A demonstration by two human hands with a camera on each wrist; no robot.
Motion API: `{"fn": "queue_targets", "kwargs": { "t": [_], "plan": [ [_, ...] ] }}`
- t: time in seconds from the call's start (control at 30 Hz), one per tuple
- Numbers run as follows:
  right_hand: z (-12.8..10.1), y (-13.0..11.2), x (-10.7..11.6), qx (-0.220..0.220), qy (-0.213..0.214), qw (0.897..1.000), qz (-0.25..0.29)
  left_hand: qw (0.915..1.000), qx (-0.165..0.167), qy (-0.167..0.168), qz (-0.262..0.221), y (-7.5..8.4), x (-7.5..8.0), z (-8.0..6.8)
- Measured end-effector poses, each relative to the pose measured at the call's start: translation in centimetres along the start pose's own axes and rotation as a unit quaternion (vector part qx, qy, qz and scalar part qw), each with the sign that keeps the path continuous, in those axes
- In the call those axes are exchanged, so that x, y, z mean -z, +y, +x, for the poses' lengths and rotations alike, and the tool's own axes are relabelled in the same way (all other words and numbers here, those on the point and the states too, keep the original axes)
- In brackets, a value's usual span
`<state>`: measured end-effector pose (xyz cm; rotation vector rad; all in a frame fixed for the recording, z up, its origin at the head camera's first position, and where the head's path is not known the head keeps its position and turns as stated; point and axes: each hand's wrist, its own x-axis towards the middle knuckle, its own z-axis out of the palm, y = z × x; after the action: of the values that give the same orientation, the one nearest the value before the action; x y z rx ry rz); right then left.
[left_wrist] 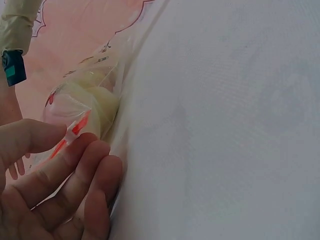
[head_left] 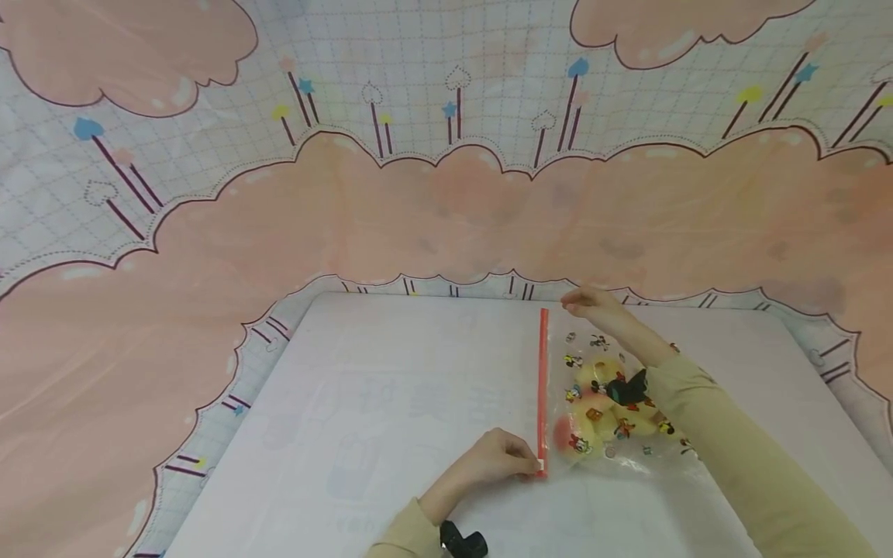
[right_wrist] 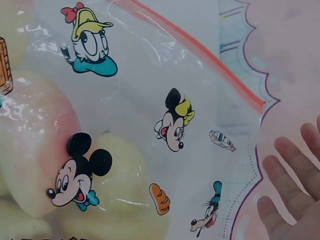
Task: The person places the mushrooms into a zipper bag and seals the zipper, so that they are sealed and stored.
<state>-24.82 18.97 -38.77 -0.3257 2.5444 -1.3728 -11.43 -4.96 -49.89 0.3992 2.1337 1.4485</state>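
Observation:
A clear zip bag (head_left: pixel 600 446) printed with cartoon characters lies on the white table, holding several pale yellow and pink round fruits (right_wrist: pixel 35 145). Along its left edge runs a red zip strip (head_left: pixel 543 380). My left hand (head_left: pixel 497 456) pinches the small white slider (left_wrist: pixel 73 132) between thumb and index finger, at the strip's near end. Beyond the strip's far end, my right hand (head_left: pixel 601 308) reaches over the bag. Its fingers (right_wrist: pixel 287 185) are spread and relaxed, apart from the bag in the right wrist view.
The white table (head_left: pixel 391 387) extends left and right of the bag. A peach cloth (head_left: pixel 432 225) with cloud and lollipop-like shapes hangs behind it and drapes beside it. Dark wrist cameras (head_left: pixel 463 541) are strapped on both forearms.

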Motion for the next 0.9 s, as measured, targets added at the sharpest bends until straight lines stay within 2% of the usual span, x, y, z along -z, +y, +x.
{"fn": "queue_targets", "kwargs": {
  "t": [0.23, 0.43, 0.67, 0.9],
  "plan": [
    [-0.7, 0.2, 0.4, -0.007, 0.002, 1.000, 0.010, 0.9991, 0.003, 0.008, 0.041, -0.2, 0.9, 0.1],
    [-1.4, 0.1, 0.6, 0.003, 0.009, 1.000, 0.020, 0.9982, -0.003, 0.017, 0.058, -0.3, 2.5, 0.3],
    [-2.1, 0.0, 0.5, 0.009, 0.001, 1.000, 0.011, 0.9973, -0.015, 0.031, 0.065, -0.4, 4.9, 0.4],
    [-3.6, -0.4, 0.3, 0.054, 0.012, 0.998, 0.002, 0.9916, -0.025, 0.060, 0.111, 0.4, 7.7, -0.1]
  ]
}}
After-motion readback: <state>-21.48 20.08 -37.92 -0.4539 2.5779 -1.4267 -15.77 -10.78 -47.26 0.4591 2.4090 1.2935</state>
